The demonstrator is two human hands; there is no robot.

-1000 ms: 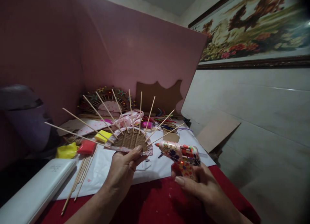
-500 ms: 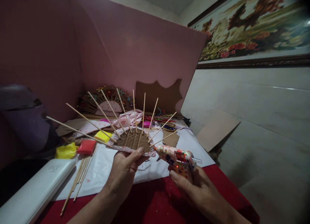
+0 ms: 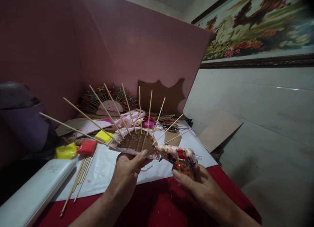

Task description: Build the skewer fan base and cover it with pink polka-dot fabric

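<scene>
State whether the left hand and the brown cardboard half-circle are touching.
Touching. The head view shows it: the left hand grips the cardboard half-circle at its lower edge, the thumb lying over the near side.

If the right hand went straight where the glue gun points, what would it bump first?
Probably the cardboard half-circle, at its right end. The glue gun in the right hand has its tip aimed there, very close; I can't tell whether they touch.

Looking like a home, set up for crafting. Framed picture (image 3: 262, 32) is hanging beyond worktop (image 3: 157, 200)'s right edge; sticks (image 3: 80, 173) are lying toward its left.
</scene>
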